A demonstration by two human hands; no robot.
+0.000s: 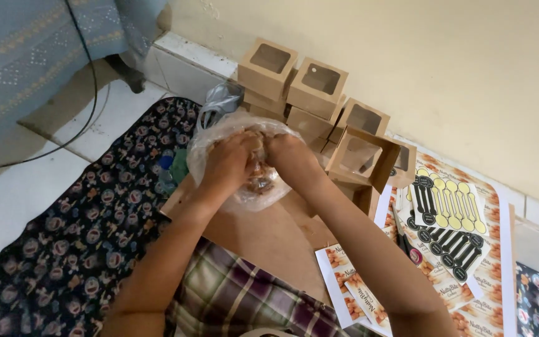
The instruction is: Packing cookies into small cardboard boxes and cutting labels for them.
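Both my hands are pressed together on a clear plastic bag (210, 140) with brown snacks inside. My left hand (229, 163) grips the bag's left side and my right hand (289, 156) grips its right side. The bag is held just above a flat sheet of brown cardboard (263, 240) that lies on the floor in front of me. An open brown box with a window (360, 159) stands just right of my right hand, its lid up.
Several brown window boxes (294, 84) are stacked against the cream wall. Sheets of black and yellow stickers (447, 215) and printed label sheets (354, 290) lie at right. Scissors (403, 240) rest beside them. A dark patterned cloth (95, 231) covers the floor at left.
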